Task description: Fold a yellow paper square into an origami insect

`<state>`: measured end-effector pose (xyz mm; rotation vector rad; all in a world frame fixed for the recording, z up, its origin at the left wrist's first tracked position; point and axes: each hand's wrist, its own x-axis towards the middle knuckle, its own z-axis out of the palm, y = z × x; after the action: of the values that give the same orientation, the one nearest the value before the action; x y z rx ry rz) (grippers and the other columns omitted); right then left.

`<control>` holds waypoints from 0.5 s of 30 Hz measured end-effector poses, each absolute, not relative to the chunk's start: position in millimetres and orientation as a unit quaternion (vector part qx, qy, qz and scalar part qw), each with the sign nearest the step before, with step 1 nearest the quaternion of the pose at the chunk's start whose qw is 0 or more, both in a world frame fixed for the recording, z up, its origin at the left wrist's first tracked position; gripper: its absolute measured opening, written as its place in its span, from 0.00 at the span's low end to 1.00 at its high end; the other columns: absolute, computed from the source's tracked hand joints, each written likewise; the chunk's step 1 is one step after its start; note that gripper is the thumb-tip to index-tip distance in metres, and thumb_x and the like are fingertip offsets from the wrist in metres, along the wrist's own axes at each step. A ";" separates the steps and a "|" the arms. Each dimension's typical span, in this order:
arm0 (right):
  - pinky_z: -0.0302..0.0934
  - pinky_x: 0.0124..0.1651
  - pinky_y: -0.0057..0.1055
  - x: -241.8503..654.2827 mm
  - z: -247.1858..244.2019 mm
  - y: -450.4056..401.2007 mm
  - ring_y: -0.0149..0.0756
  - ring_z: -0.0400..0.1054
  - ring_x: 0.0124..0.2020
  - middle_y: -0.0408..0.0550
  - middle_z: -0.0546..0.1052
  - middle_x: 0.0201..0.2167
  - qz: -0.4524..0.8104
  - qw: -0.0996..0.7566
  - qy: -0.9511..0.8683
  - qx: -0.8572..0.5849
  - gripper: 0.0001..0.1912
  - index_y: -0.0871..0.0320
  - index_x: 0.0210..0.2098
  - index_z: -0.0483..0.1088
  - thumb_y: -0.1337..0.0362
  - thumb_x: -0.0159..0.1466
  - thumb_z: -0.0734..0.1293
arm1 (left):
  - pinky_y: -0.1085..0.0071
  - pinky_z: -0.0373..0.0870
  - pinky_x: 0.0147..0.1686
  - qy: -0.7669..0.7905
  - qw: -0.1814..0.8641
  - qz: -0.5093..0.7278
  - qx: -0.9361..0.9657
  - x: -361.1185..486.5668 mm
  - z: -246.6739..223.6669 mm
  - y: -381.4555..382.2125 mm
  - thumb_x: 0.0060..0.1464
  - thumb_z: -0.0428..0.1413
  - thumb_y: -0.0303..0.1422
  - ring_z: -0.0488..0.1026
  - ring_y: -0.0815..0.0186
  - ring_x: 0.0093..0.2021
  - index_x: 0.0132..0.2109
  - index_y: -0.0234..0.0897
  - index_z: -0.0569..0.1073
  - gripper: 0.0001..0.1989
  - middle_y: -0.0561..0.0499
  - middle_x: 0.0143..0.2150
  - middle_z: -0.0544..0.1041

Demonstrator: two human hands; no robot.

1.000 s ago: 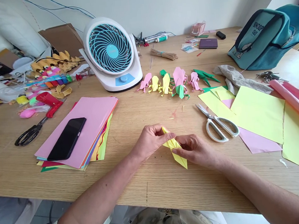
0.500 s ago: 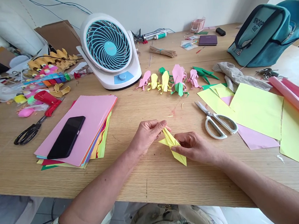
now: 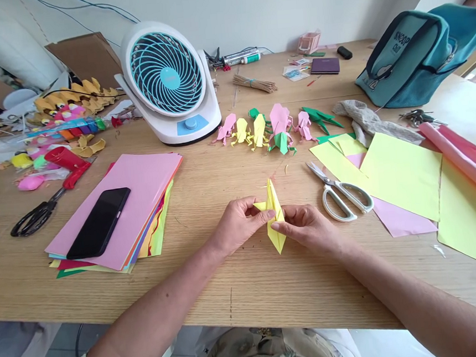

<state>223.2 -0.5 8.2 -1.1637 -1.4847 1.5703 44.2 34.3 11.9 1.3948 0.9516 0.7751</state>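
A folded yellow paper piece with narrow points at top and bottom is held just above the table, between both hands. My left hand pinches its left side, thumb pressed on the middle folds; a small flap sticks out to the left above that thumb. On the opposite edge, my right hand grips it between thumb and bent fingers. White-handled scissors lie to the right of my right hand. Beyond the hands stand several folded paper figures, among them a pink one and a yellow one.
Left on the table are a stack of coloured paper with a black phone on it, and red-and-black scissors. A fan stands behind. Yellow sheets, a grey cloth and a teal bag are at right.
The yellow paper has turned more upright, its top point now facing away. My left hand has slid from the top tip down to the middle. The view has shifted slightly.
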 end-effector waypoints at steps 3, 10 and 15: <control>0.57 0.36 0.30 226.5 11.3 1.1 0.32 0.63 0.32 0.44 0.72 0.29 0.610 0.343 -0.563 -0.439 0.20 0.59 0.32 0.71 0.46 0.60 0.68 | 0.75 0.61 0.28 0.419 0.596 0.351 0.589 42.3 16.3 35.9 0.48 0.65 0.43 0.63 0.73 0.26 0.27 0.33 0.71 0.18 0.56 0.24 0.68; 0.51 0.30 0.28 226.7 3.0 1.7 0.29 0.58 0.27 0.41 0.69 0.25 0.608 0.385 -0.521 -0.460 0.20 0.59 0.28 0.68 0.47 0.59 0.70 | 0.76 0.60 0.25 0.430 0.598 0.332 0.589 40.9 13.2 36.1 0.48 0.65 0.43 0.62 0.74 0.25 0.28 0.32 0.71 0.18 0.56 0.24 0.67; 0.50 0.29 0.29 225.2 -0.2 0.7 0.29 0.57 0.26 0.41 0.68 0.23 0.592 0.395 -0.527 -0.463 0.20 0.59 0.28 0.68 0.47 0.59 0.70 | 0.75 0.60 0.23 0.421 0.614 0.313 0.589 43.3 8.7 34.7 0.47 0.65 0.46 0.62 0.73 0.24 0.31 0.31 0.73 0.20 0.55 0.25 0.67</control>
<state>225.2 0.7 -0.2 -1.1743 -1.3367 1.5019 43.3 34.7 8.7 1.3574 0.9707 0.7216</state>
